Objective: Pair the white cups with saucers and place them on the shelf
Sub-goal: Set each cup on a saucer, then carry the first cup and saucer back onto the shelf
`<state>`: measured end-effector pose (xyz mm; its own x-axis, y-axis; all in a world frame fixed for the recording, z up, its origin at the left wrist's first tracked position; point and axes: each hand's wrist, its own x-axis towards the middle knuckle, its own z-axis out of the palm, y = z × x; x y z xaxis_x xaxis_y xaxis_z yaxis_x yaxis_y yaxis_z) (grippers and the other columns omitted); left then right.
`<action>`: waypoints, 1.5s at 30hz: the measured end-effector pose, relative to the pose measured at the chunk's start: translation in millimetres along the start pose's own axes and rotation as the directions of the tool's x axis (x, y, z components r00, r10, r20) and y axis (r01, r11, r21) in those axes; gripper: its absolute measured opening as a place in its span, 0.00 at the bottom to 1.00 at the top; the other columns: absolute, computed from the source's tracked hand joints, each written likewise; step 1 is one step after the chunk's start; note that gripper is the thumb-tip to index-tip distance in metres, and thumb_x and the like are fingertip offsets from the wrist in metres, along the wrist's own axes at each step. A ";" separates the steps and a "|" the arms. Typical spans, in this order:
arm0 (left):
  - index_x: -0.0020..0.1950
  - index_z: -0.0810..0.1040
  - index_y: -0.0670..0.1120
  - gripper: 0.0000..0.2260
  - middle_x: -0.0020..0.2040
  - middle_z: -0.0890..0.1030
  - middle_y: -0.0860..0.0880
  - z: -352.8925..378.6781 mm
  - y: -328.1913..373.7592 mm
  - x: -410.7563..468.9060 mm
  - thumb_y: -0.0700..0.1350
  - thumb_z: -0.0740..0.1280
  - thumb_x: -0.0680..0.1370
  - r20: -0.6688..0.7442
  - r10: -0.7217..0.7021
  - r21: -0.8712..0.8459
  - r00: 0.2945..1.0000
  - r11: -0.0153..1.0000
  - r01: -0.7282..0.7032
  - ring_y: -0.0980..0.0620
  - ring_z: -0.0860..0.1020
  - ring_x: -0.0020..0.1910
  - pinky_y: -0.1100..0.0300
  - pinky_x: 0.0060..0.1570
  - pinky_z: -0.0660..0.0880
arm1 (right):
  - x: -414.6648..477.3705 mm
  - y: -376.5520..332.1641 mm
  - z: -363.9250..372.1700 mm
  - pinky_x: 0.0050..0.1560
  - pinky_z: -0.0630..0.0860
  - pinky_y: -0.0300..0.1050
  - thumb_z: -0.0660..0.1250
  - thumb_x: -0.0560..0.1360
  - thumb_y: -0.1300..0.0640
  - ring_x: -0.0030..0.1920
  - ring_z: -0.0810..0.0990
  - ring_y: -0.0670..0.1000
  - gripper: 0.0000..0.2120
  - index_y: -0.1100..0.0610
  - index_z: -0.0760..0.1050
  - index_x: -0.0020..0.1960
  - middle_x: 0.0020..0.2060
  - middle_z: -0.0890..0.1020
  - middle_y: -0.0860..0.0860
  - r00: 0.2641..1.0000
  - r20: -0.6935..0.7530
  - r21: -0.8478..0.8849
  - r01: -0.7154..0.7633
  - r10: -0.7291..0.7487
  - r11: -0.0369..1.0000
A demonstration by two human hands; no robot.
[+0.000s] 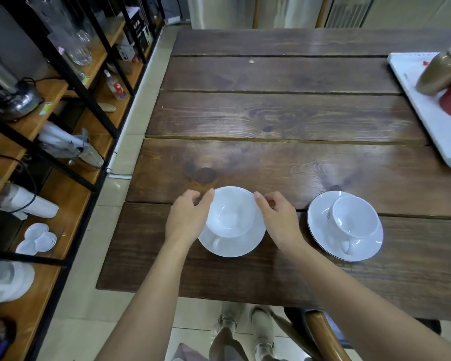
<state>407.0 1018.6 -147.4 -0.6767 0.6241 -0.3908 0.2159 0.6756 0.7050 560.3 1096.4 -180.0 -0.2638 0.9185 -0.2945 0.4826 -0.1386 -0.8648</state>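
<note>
Head view, table: a dark wooden plank table (pixel 284 113) fills the middle of the picture, with pale floor tiles along its left edge.
Head view, near cup: a white cup (pixel 231 213) sits upright in a white saucer (pixel 232 246) near the front edge of the table, its handle turned toward the person.
Head view, left hand: the left hand (pixel 186 217) is at the left side of the near cup, fingers curled and partly open, thumb tip at the cup's rim; whether the fingers actually press the cup or the saucer I cannot tell.
Head view, right hand: the right hand (pixel 279 217) mirrors it on the right side, thumb tip against the rim, fingers loosely curled; it is not closed around anything, and firm contact cannot be told.
Head view, second pair: another white cup, the right cup (pixel 354 217), stands in its own saucer, the right saucer (pixel 320 217), just to the right of the right forearm and apart from the first pair.
Head view, shelf: a black-framed shelf (pixel 71 178) with wooden boards stands to the left of the table across the tiled strip; it carries glassware, a metal kettle (pixel 20 100), a small bottle (pixel 116 87) and stacked white dishes (pixel 37 239).
Head view, far right: a white board (pixel 427 121) lies at the table's right edge with a brown object and a red shape on it.
Head view, bottom: the person's shoes and a curved wooden chair back (pixel 323 334) show below the table edge.
</note>
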 end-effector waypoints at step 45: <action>0.61 0.68 0.47 0.29 0.58 0.75 0.47 -232.6 -185.7 -214.9 0.63 0.68 0.69 -0.418 -0.433 -0.789 0.799 0.609 -0.082 0.45 0.75 0.55 0.47 0.52 0.75 | -249.1 -158.5 194.1 0.34 0.67 0.42 0.65 0.75 0.47 0.42 0.72 0.46 0.24 0.61 0.66 0.64 0.45 0.73 0.49 0.716 0.672 0.204 0.068 -0.190 0.977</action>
<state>348.6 667.8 -56.6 -0.9280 0.0416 -0.3704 -0.3683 0.0498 0.9284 387.4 817.7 -48.5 -0.8417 0.4350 -0.3199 0.2834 -0.1485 -0.9474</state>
